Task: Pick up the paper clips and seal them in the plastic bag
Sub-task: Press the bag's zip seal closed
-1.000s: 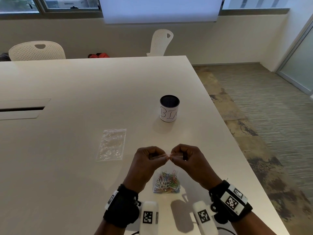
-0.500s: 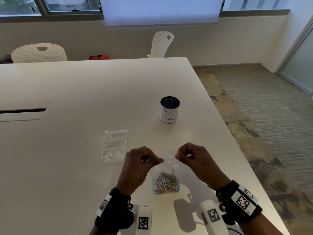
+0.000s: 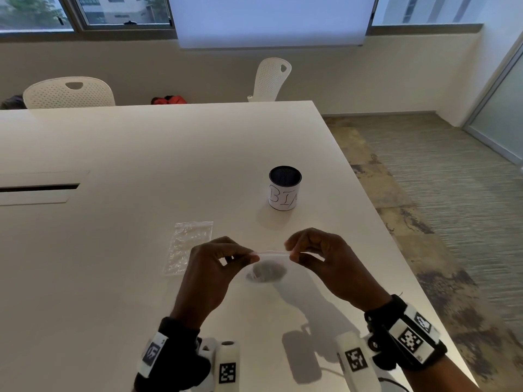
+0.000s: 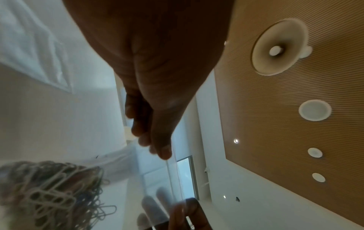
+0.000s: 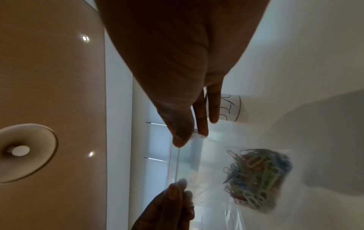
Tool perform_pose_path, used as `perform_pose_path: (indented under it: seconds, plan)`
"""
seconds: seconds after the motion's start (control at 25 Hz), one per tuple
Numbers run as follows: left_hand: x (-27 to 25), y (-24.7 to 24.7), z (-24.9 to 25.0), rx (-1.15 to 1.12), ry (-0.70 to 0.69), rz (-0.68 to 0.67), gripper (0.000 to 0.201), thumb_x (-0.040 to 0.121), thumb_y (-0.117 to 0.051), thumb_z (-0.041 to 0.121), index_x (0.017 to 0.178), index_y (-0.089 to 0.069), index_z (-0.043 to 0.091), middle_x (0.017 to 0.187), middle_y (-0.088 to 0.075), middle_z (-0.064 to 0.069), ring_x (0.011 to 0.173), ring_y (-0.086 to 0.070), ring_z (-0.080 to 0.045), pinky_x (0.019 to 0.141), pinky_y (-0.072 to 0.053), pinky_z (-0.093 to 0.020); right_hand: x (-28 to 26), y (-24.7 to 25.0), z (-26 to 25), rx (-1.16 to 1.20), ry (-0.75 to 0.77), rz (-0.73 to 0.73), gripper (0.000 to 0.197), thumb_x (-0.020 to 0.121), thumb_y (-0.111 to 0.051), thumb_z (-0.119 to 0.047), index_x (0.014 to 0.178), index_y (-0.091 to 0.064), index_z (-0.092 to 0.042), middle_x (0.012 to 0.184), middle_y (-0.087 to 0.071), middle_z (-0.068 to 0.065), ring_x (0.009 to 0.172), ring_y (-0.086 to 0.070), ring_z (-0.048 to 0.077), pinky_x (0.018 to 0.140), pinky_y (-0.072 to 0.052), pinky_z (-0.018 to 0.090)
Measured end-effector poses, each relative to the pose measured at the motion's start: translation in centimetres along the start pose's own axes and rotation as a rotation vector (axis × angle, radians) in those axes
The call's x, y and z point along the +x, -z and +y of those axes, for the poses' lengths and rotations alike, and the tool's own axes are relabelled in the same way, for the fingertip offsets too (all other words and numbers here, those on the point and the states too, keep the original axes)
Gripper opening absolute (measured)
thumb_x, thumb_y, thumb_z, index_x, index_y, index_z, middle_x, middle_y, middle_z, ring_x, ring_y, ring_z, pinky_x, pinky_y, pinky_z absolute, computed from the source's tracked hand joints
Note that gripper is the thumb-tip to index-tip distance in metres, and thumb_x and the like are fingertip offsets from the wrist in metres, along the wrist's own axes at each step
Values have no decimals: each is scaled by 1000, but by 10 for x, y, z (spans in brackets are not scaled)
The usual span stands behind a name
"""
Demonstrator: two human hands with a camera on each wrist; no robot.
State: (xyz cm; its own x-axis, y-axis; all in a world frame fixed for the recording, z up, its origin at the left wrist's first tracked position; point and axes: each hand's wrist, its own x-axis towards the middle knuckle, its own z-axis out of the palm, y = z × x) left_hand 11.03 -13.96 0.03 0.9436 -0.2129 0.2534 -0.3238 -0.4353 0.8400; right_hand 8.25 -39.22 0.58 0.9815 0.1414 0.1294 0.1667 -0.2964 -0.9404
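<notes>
A clear zip bag [image 3: 271, 260] hangs above the white table [image 3: 141, 165], held by its top strip. My left hand [image 3: 253, 257] pinches the strip's left end and my right hand [image 3: 291, 254] pinches its right end. Coloured paper clips [image 3: 266, 274] lie bunched in the bag's bottom, blurred in the head view. The right wrist view shows my right hand [image 5: 187, 137] pinching the zip strip [image 5: 173, 163], the clips [image 5: 258, 179] inside, and the left hand's fingers [image 5: 173, 197] at the other end. The left wrist view shows my left hand [image 4: 157, 149] and the clips [image 4: 49, 194].
A second clear bag [image 3: 189, 244] lies flat on the table, left of my hands. A black cup with a white label [image 3: 284, 190] stands beyond them. The table's right edge [image 3: 396, 244] runs close to my right hand. White chairs [image 3: 68, 93] stand at the far side.
My hands started close together at the middle of the bag's top and have slid apart to its two ends. The bag has risen and the clips now look blurred.
</notes>
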Motion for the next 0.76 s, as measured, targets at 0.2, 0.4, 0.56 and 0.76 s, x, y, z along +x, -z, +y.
perform_pose_path:
  seconds: [0.2, 0.4, 0.56, 0.76]
  plan:
    - [8, 32, 2, 88, -1, -84, 9, 83, -84, 24, 88, -86, 31, 85, -78, 21, 81, -70, -8, 73, -49, -10, 23, -8, -10, -10, 4, -106, 7, 94, -69, 3, 92, -65, -1, 91, -80, 9, 89, -78, 24, 88, -63, 43]
    - [35, 41, -21, 92, 95, -93, 15, 82, -84, 10, 76, -83, 24, 72, -78, 10, 68, -71, -8, 68, -53, -18, 64, -23, 1, 91, -111, -170, 3, 95, -62, 10, 93, -62, 10, 89, -77, 23, 83, -77, 39, 78, -65, 46]
    - [76, 33, -58, 173, 232, -102, 5, 83, -84, 19, 81, -85, 22, 78, -81, 7, 77, -73, -9, 75, -53, -22, 111, -35, 28, 2, -240, -167, 4, 93, -66, 8, 94, -65, 12, 91, -78, 24, 75, -69, 27, 78, -60, 45]
    - [126, 22, -95, 227, 291, -179, 12, 88, -82, 23, 96, -86, 15, 96, -83, -1, 94, -74, -13, 84, -50, -22, 153, -50, 47, -272, -209, 5, 8, 86, -78, -1, 89, -71, 0, 81, -75, 14, 67, -65, 18, 73, -62, 46]
